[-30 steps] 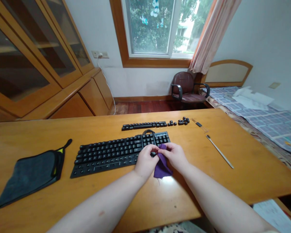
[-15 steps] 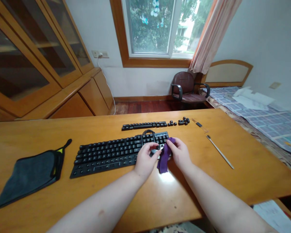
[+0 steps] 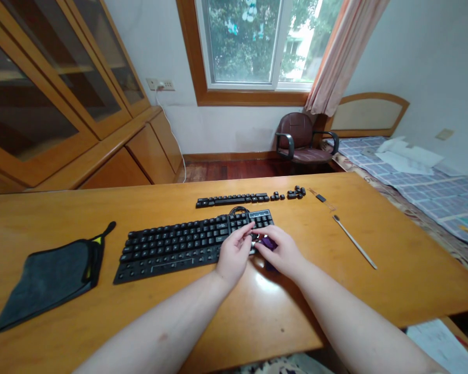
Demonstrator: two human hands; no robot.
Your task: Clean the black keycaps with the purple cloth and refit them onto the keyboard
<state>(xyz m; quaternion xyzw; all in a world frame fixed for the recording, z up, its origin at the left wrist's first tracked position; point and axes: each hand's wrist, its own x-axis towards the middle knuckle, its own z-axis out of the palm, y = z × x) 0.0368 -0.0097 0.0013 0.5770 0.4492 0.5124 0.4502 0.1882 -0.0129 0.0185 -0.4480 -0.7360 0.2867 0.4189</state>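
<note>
A black keyboard (image 3: 175, 240) lies on the table, its front rows showing bare key sockets. Over its right end, my left hand (image 3: 235, 253) has thumb and forefinger pinched on a small dark keycap (image 3: 253, 237), mostly hidden by the fingers. My right hand (image 3: 280, 250) meets it there, fingertips nearly touching the left ones. A purple cloth (image 3: 269, 243) is bunched under the right fingers, its lower part in shadow beneath the palm. Behind the keyboard, loose black keycaps (image 3: 234, 200) stand in a row, with several more scattered to the right.
On the left lies a folded grey cloth pouch (image 3: 54, 280) with a black loop. A thin brush with a pale handle (image 3: 356, 244) rests on the right, near a wire keycap puller (image 3: 320, 198). The wooden table (image 3: 405, 270) ends close to my body.
My right hand has moved left and closed in on the left fingertips. The purple cloth, which hung down long, is now bunched under the right hand. My left hand stays about in place.
</note>
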